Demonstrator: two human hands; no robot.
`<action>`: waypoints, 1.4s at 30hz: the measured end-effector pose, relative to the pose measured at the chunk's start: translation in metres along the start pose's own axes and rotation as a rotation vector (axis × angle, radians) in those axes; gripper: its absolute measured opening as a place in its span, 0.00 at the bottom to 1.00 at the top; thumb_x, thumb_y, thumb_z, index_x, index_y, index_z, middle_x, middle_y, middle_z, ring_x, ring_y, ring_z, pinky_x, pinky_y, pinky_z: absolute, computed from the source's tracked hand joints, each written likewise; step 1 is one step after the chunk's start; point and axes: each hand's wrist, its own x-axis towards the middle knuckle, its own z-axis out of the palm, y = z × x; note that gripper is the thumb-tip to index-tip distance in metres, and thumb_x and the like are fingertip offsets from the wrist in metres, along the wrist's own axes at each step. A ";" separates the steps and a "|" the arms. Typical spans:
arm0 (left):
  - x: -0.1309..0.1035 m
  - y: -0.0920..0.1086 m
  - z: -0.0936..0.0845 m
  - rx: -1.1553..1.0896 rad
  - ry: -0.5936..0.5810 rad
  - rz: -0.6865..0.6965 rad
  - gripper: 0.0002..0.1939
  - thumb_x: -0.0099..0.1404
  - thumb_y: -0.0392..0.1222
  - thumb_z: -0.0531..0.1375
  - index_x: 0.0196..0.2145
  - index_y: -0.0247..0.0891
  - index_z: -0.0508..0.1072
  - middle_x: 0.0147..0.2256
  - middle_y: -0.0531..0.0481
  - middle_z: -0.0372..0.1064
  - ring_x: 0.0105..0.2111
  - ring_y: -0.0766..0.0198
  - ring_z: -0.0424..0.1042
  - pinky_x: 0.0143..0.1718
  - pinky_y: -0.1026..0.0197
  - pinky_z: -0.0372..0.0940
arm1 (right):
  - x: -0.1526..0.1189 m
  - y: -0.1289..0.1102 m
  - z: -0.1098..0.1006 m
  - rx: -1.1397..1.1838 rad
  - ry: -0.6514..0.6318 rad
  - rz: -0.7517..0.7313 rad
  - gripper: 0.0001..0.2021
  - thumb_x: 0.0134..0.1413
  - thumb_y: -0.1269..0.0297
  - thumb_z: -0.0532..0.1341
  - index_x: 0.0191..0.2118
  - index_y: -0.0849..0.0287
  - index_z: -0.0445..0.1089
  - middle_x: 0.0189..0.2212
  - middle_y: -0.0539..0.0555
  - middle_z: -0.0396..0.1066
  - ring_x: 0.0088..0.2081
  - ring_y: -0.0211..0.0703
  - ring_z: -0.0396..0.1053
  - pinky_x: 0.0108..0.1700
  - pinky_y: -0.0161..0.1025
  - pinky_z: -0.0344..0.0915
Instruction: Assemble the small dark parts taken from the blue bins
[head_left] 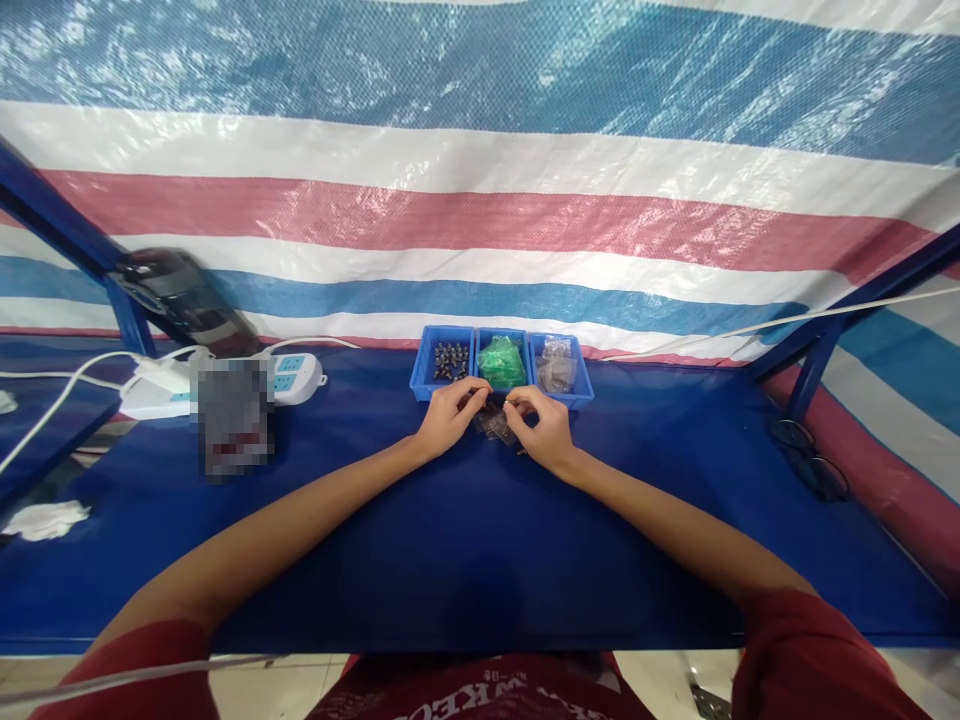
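My left hand is closed in a pinch, its fingertips just in front of the middle blue bin. Facing it, my right hand is pinched too, a short gap away. Whatever the fingertips hold is too small to make out. Below and between them lie small clear plastic bags on the blue table. The left bin contains several small dark metallic pieces. Green plastic bags fill the middle bin, and clear bags lie in the right bin.
On the left are a white power strip, cables, a blurred-out object, a dark bottle and crumpled tissue. Glasses rest at the right. Blue frame posts and a striped tarp bound the blue table.
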 end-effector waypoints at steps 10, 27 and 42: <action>0.000 -0.001 0.001 -0.013 0.004 0.003 0.14 0.67 0.48 0.51 0.40 0.36 0.69 0.33 0.49 0.69 0.24 0.71 0.66 0.24 0.69 0.61 | -0.002 0.006 0.003 0.186 0.036 0.033 0.08 0.56 0.60 0.54 0.38 0.57 0.66 0.34 0.54 0.70 0.30 0.40 0.69 0.38 0.39 0.68; 0.001 -0.001 0.002 0.016 0.006 0.043 0.13 0.67 0.47 0.51 0.40 0.36 0.70 0.32 0.50 0.70 0.26 0.70 0.68 0.27 0.69 0.62 | 0.000 0.014 0.007 0.199 0.017 -0.042 0.13 0.62 0.60 0.50 0.43 0.58 0.68 0.37 0.57 0.68 0.31 0.39 0.69 0.32 0.36 0.69; 0.001 -0.005 0.004 0.043 0.010 0.093 0.12 0.68 0.45 0.51 0.40 0.36 0.70 0.34 0.49 0.71 0.31 0.68 0.70 0.31 0.68 0.64 | 0.000 0.019 0.010 0.190 0.040 -0.106 0.11 0.62 0.62 0.51 0.41 0.58 0.68 0.30 0.52 0.70 0.26 0.36 0.69 0.32 0.35 0.68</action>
